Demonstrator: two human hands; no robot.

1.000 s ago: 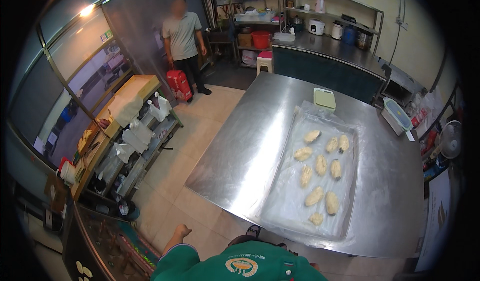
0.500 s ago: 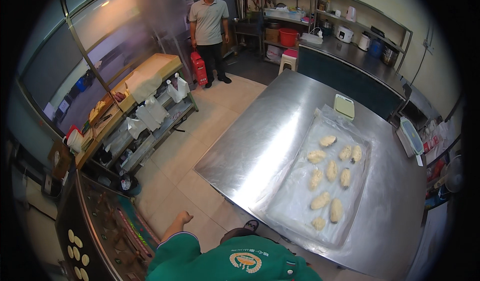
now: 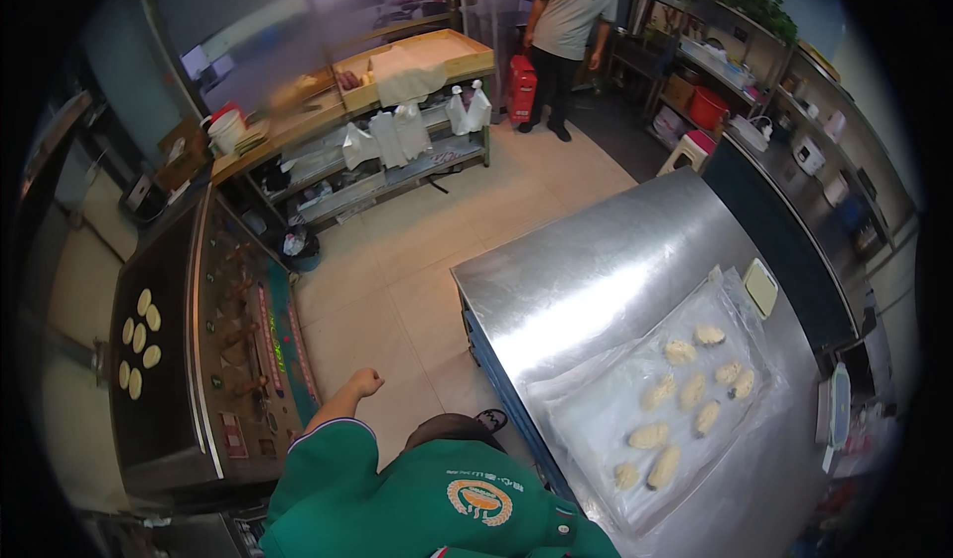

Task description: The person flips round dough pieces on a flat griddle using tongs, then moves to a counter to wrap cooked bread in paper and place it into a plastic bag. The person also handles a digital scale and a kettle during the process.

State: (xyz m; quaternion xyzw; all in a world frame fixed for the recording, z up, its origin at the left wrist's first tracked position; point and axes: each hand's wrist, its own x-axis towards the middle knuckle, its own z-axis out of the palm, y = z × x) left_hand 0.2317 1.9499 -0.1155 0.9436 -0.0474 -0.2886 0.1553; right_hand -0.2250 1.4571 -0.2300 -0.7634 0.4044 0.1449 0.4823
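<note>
My left hand (image 3: 367, 382) hangs over the tiled floor, its fingers curled in and nothing seen in them. It touches nothing, between the griddle and the steel table. My right hand is out of view. On the black griddle (image 3: 179, 404) at the left lie several pale, flat oval dough pieces (image 3: 139, 338). To the right, the steel table (image 3: 566, 280) bears a tray lined with clear plastic sheet (image 3: 596, 399). Several lumpy, crumb-coated oval dough pieces (image 3: 692, 391) rest on that sheet.
A green kitchen scale (image 3: 761, 287) sits near the table's far edge. Past the tiled floor (image 3: 397, 250), a wooden bench (image 3: 467, 54) carries a cloth, with plastic bags hanging below. A person (image 3: 573, 22) stands behind, beside a red box (image 3: 521, 88). Shelves line the far right.
My view has swung left, so the griddle shows more fully and the table sits farther right. My left hand stays low at my side, its fingers more curled. The standing person's head is tilted.
</note>
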